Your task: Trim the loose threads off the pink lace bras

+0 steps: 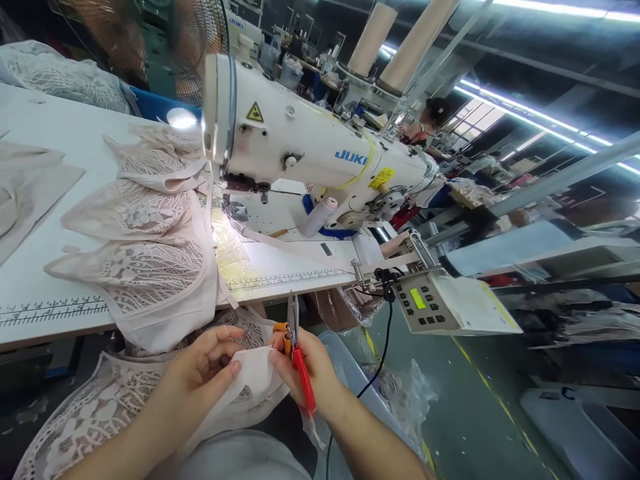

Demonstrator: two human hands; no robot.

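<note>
My left hand [203, 373] pinches the edge of a pale pink lace bra [255, 371] between thumb and fingers, above my lap. On the other side, my right hand [310, 367] holds the same edge with its fingertips. Scissors [303, 380] with red and orange handles also sit in that hand, their blades pointing up and away from the fabric. More joined lace bra cups [150, 267] lie on the table to the left, under the sewing machine head [280, 120]. A lace piece [95, 413] hangs down at the lower left.
A white sewing table [280, 280] with a printed ruler edge lies ahead. A control box [430, 303] with a black cable juts out at right. Below stands a translucent plastic bin [345, 360] beside clear plastic film [413, 400]. A fan [200, 40] stands behind the table.
</note>
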